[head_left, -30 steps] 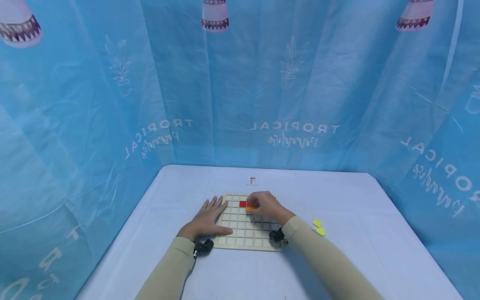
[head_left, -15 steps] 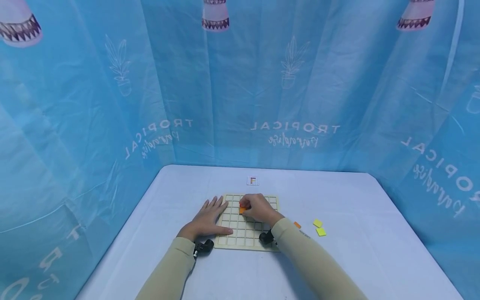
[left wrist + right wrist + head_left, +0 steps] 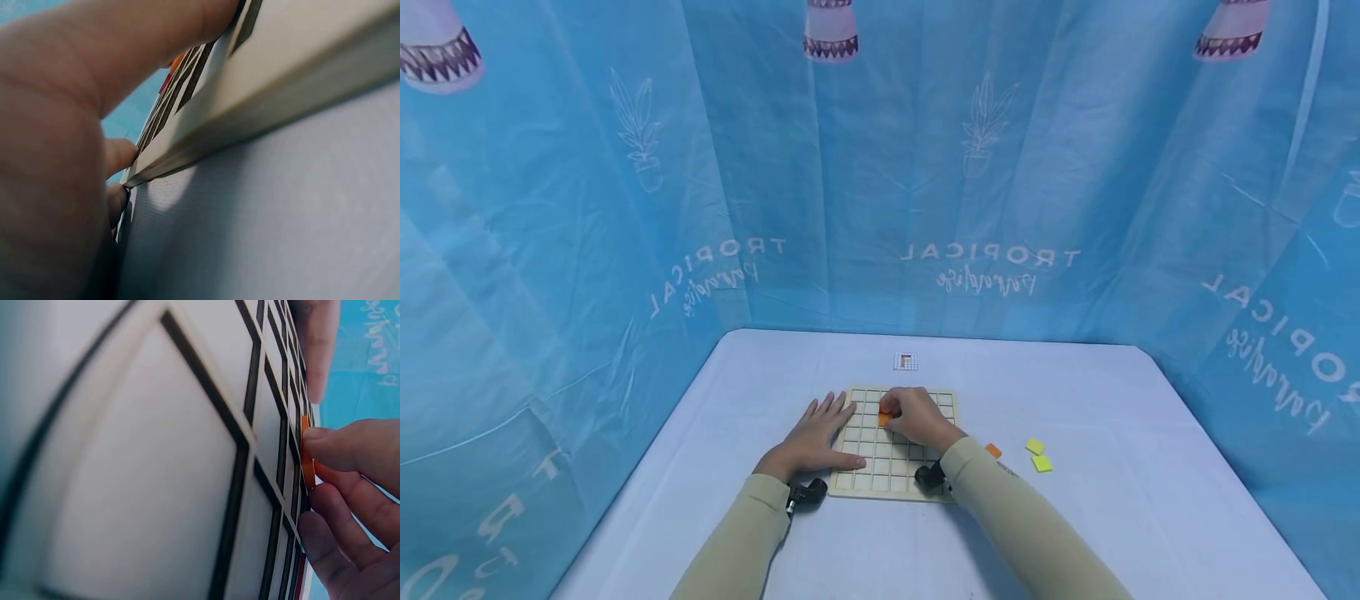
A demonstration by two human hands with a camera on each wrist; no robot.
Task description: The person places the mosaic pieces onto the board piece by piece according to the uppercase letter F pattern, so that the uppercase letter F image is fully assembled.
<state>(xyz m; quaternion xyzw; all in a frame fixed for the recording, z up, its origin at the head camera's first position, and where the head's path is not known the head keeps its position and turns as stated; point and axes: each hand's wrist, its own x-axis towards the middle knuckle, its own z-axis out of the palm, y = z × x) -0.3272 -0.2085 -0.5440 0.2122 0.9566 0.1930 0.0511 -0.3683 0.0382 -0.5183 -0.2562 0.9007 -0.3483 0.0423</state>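
A pale gridded board [image 3: 880, 482] lies on the white table, its square cells marked off by lines. My left hand [image 3: 811, 440] is spread flat over the board's left edge, thumb and fingertips resting on it. With my right hand [image 3: 919, 418] I pinch an orange square tile [image 3: 885, 422] at a cell in the board's upper middle. In the right wrist view the thumb [image 3: 340, 447] presses on the orange tile [image 3: 307, 456], which stands against the grid. My fingers largely hide the red tile just behind it; a red sliver [image 3: 165, 82] shows in the left wrist view.
Right of the board lie another orange tile [image 3: 993, 451], a yellow tile [image 3: 1035, 447] and a second yellow tile [image 3: 1042, 463]. Beyond the board is a small printed grid card [image 3: 906, 361]. A blue curtain [image 3: 865, 283] surrounds the table's back and sides.
My right hand has shifted slightly left with the orange tile, to the cell in front of the red one. Its sleeve now uncovers the loose orange tile. The left hand stays put.
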